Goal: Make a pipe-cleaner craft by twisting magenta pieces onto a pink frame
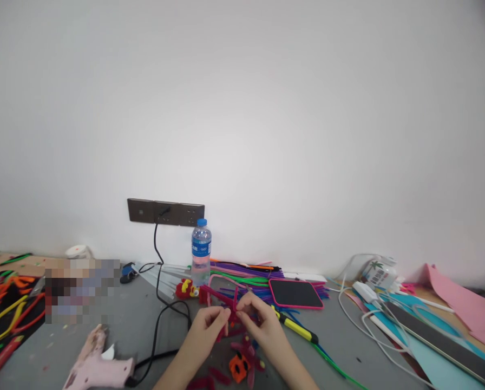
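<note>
My left hand (213, 323) and my right hand (255, 315) are close together over the middle of the table, both with fingertips pinched. Between them they hold a dark pink pipe cleaner (222, 297), bent, with one end standing up by my right fingers. Below and between my wrists lie an orange fuzzy piece (238, 368) with black spots and several dark red fuzzy pieces (219, 375). Just beyond my left hand sits a small red and yellow pipe-cleaner figure (185, 289). A light pink pipe cleaner (226, 278) curves behind my fingers.
A water bottle (201, 254) stands before bundled pipe cleaners (242, 269). Right of my hands are a phone (296, 293), a yellow utility knife (298, 328) and white cables (372, 325). Left are a pink glue gun (100, 371), its black cord (158, 292) and scissors (17, 319).
</note>
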`<action>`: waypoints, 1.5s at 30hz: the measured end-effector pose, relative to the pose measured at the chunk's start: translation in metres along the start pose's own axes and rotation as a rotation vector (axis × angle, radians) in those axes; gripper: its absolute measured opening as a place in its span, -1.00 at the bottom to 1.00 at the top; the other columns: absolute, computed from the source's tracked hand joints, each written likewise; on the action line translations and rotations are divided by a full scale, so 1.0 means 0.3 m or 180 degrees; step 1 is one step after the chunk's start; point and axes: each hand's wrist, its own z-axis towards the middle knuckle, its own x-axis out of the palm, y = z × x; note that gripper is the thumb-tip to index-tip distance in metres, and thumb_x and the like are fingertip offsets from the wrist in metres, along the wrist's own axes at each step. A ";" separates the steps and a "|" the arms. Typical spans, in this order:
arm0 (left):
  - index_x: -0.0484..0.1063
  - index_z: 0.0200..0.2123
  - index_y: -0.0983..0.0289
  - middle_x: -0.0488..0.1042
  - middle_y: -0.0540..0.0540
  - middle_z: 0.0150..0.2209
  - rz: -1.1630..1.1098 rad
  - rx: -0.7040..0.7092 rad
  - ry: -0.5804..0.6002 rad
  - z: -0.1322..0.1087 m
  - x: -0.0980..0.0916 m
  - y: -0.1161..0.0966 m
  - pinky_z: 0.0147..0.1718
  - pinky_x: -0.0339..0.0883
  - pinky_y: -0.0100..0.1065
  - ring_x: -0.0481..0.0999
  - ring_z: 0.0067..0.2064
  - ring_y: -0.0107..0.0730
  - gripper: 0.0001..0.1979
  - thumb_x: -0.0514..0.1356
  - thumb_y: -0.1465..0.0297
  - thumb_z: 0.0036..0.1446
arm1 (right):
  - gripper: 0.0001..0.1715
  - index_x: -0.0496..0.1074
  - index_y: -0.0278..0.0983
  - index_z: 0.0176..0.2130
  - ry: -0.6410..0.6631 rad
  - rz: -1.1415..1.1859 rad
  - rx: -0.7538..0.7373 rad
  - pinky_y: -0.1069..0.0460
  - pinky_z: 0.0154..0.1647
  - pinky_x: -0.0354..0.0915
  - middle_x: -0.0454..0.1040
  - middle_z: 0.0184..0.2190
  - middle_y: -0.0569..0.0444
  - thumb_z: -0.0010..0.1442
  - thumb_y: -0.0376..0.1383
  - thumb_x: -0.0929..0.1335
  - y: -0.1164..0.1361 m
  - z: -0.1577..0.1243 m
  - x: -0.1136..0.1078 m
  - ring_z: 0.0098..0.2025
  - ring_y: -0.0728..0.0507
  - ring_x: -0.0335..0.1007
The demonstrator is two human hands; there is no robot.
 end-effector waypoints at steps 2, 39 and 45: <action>0.32 -0.67 0.27 0.22 -0.08 -0.68 0.0007 0.0026 0.0098 -0.008 0.007 -0.012 -0.55 0.02 -0.42 0.19 -0.60 -0.48 -0.50 0.16 -0.01 0.05 | -0.90 0.36 -0.26 -0.42 -0.0091 -0.0152 -0.0040 0.08 -0.45 0.18 0.36 -0.50 0.12 0.14 -0.30 0.32 -0.005 0.001 -0.001 -0.47 -0.07 0.24; 0.43 -0.49 0.27 0.42 -0.01 -0.58 -0.0656 0.0077 -0.0635 0.002 -0.013 -0.019 -0.48 0.21 -0.45 0.38 -0.48 -0.39 -0.64 0.34 0.08 -0.08 | -0.70 0.44 -0.21 -0.49 -0.0581 -0.0155 0.0032 0.01 -0.44 0.22 0.46 -0.61 0.08 0.16 -0.09 0.37 0.007 -0.013 -0.005 -0.53 -0.13 0.32; 0.43 -0.50 0.27 0.43 0.01 -0.55 -0.0284 0.0272 -0.0310 -0.016 0.014 -0.019 -0.43 0.22 -0.44 0.39 -0.46 -0.36 -0.68 0.28 0.12 0.02 | -0.55 0.41 -0.26 -0.42 -0.0733 0.1113 0.0514 0.07 -0.55 0.22 0.42 -0.62 0.11 0.02 0.07 0.42 0.022 -0.004 0.014 -0.58 -0.07 0.29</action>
